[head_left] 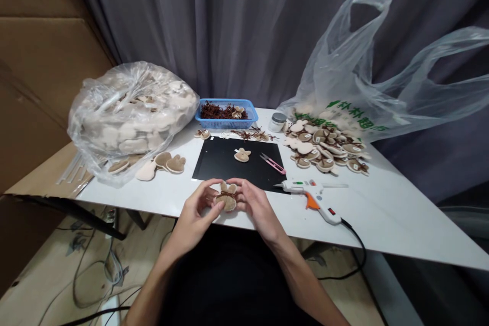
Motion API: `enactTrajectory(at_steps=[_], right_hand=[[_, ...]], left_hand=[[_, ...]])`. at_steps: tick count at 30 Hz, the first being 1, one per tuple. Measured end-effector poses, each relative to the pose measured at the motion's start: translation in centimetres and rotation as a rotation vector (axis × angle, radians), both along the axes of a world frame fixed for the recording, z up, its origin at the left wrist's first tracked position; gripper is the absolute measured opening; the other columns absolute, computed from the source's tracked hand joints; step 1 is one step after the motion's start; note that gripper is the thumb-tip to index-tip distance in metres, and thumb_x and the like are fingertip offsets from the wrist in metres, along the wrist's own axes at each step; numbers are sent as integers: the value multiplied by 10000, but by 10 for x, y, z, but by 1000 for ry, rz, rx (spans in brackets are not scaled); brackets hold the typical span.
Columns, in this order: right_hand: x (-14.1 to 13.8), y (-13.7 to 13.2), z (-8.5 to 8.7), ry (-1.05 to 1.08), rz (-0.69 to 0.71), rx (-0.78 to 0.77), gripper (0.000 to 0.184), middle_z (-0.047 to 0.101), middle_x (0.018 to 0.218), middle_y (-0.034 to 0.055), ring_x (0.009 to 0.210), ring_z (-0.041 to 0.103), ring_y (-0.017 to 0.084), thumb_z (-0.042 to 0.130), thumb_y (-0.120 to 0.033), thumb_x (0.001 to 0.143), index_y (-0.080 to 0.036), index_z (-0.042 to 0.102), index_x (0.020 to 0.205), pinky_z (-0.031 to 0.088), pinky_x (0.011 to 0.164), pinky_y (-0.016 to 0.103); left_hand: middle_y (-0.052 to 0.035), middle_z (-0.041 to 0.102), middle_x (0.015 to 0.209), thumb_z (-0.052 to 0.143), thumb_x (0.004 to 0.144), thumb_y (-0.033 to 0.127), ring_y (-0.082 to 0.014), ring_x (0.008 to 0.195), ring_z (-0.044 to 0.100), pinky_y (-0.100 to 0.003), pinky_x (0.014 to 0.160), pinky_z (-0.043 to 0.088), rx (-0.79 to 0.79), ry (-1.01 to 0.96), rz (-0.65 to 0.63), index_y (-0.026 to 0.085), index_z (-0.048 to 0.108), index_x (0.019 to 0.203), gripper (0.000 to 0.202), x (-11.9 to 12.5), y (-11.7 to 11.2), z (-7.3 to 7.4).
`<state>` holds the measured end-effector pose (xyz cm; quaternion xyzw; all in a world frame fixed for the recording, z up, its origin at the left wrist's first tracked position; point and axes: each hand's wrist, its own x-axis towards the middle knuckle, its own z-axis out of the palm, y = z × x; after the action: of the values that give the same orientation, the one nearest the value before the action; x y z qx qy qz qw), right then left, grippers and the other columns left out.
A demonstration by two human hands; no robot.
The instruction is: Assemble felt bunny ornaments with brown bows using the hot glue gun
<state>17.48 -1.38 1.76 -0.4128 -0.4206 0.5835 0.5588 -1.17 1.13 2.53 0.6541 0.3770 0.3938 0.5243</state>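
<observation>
A tan plush bunny-shaped patch (228, 204) with a dark brown bow at its neck is held just over the table's front edge. My left hand (196, 214) grips its left side, thumb on the lower front. At the other side, the fingers of my right hand (257, 206) close on its right edge, partly hidden behind it. Beyond my hands lies a black mat (217, 163) with another bunny patch (242, 155) on it. Pink-handled thread snips (273, 164) rest near the mat's right edge. A white glue gun (301, 187) with an orange trigger lies to the right.
A blue basket (227, 123) of brown bows stands behind the mat, beside a grey-lidded jar (277, 122). Bunny patches are piled (324, 145) at right before a clear plastic bag (344, 76). A stuffed bag (133, 112) and loose patches (168, 161) sit left. The glue gun's cord (361, 244) hangs down.
</observation>
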Motion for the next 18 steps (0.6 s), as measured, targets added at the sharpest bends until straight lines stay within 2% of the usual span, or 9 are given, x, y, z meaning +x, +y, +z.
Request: enactTrajectory(at_steps=[4,8,10,12,13,15,16,18], right_hand=[[-4,1,-1,-85,-27,71,418,790,1020,62,945,772,253,804,-570,881,-223,734,1102,630,796,338],[-10,6,-6,-111,-54,111,320,748,861,24,823,739,215,797,-511,888,-201,738,943,597,768,312],[-14,8,-7,-128,-54,122,303,737,842,20,794,725,204,776,-499,901,-198,739,912,586,769,311],[-17,8,-6,-134,-69,104,335,752,897,40,807,732,214,757,-520,906,-194,744,983,590,759,321],[-16,7,-5,-144,-86,82,391,757,942,53,803,737,221,740,-542,914,-194,737,1091,593,729,326],[-10,2,0,-268,-174,83,504,753,1007,70,808,730,225,710,-557,935,-199,686,1288,590,718,338],[-2,-1,3,-387,-251,110,506,751,1048,81,859,728,235,689,-549,954,-207,672,1326,589,766,354],[20,-10,8,-701,-449,185,429,744,1129,109,1018,700,276,638,-535,987,-215,696,1266,553,917,412]], left_hand=[[-49,738,1073,724,990,408,-207,980,702,-330,917,569,18,32,4,248,632,1369,421,0,0,1],[-38,746,1049,708,996,462,-200,930,693,-309,864,566,2,110,15,253,641,1370,434,-3,0,3],[-47,758,1121,697,998,491,-214,970,709,-315,872,575,-4,131,25,272,636,1390,453,-4,1,2],[-45,769,1114,693,991,522,-224,964,721,-318,858,587,15,142,32,283,660,1371,451,-4,3,-1],[-50,769,1158,687,990,533,-234,1005,727,-326,879,591,34,138,47,289,669,1369,451,-4,4,-3],[-50,771,1200,689,979,547,-247,1039,732,-339,901,598,76,135,91,297,696,1348,446,-1,6,-8],[-50,776,1186,683,978,554,-250,1027,732,-345,894,600,98,142,116,297,701,1348,451,0,7,-10],[-54,784,1129,656,987,558,-251,979,730,-353,851,602,139,160,145,292,699,1366,464,2,7,-15]])
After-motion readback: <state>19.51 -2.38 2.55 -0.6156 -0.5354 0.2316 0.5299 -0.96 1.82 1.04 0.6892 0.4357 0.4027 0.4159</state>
